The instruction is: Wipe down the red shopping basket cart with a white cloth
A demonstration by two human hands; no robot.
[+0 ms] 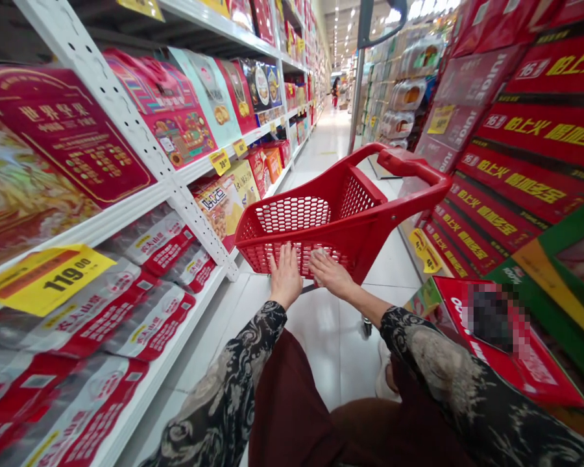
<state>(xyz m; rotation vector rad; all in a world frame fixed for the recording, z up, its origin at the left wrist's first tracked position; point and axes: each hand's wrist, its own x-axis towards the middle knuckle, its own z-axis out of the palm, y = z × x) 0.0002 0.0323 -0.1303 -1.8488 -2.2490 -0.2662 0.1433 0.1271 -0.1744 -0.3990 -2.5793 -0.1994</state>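
Note:
A red plastic shopping cart (370, 224) with a honeycomb-patterned basket stands in the aisle before me. My left hand (287, 275) lies with outstretched fingers against the lower side of the basket. Just right of it, my right hand (331, 272) presses a small, pale, crumpled wipe (317, 254) to the same side, though the fingers cover most of it. The cart's handle (413, 170) rises at the far right end, touched by neither hand.
White shelving (170, 188) with boxed goods and bottle packs lines the left. Stacked red drink cartons (530, 139) and a red-and-green box (496, 344) crowd the right. A metal post (357, 97) stands behind the cart. Far down the aisle is a person (335, 93).

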